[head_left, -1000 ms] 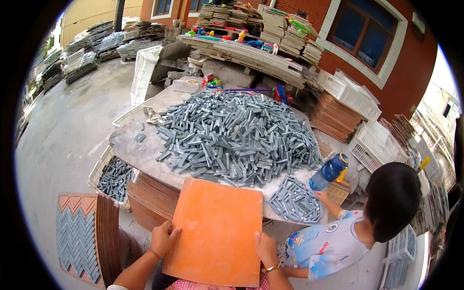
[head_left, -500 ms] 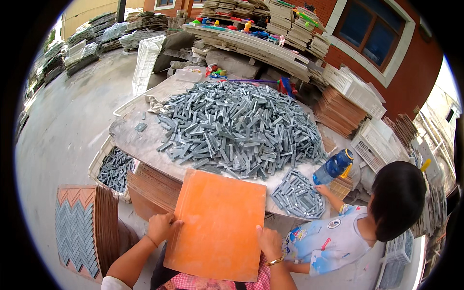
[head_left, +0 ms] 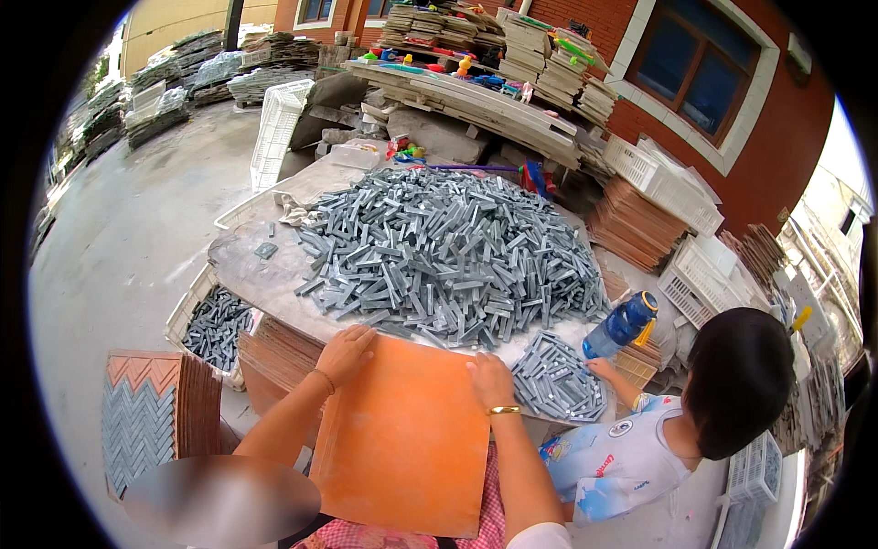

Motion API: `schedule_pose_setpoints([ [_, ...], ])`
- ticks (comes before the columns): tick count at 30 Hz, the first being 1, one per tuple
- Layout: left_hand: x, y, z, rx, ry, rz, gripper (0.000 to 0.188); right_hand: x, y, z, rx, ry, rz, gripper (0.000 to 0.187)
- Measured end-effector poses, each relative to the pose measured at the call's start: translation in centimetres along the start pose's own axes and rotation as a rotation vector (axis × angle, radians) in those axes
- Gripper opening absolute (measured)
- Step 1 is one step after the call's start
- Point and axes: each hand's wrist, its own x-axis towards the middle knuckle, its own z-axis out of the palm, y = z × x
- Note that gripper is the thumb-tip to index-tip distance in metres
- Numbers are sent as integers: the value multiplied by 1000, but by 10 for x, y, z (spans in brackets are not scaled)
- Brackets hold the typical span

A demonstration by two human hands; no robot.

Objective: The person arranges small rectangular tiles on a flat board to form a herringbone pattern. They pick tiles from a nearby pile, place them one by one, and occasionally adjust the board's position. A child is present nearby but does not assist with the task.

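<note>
An orange square board (head_left: 407, 439) lies in front of me, its far edge against the worktable (head_left: 265, 270). My left hand (head_left: 345, 352) grips the board's far left corner. My right hand (head_left: 491, 380), a gold bangle on its wrist, holds the far right edge. Just beyond the board is a big heap of small grey stone strips (head_left: 448, 252) on the table.
A person in a pale printed shirt (head_left: 704, 412) sits at my right, one hand on a grey strip panel (head_left: 558, 377), beside a blue bottle (head_left: 622, 325). A crate of grey strips (head_left: 212, 328) and a herringbone panel (head_left: 137, 423) are at left. White crates (head_left: 695, 279) and stacked boards stand behind.
My hands have slid from the board's side edges up to its far corners, and the board has moved forward to the table's edge. The view has tilted down and closer.
</note>
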Motion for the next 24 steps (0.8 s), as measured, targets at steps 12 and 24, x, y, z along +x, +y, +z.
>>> schedule_pose_setpoints([
  [12, -15, 14, 11, -155, 158, -46, 40, -19, 3, 3, 4, 129, -66, 30],
  [24, -23, 10, 20, -97, 137, -26, 47, -43, 13, 31, 42, 278, -138, 43],
])
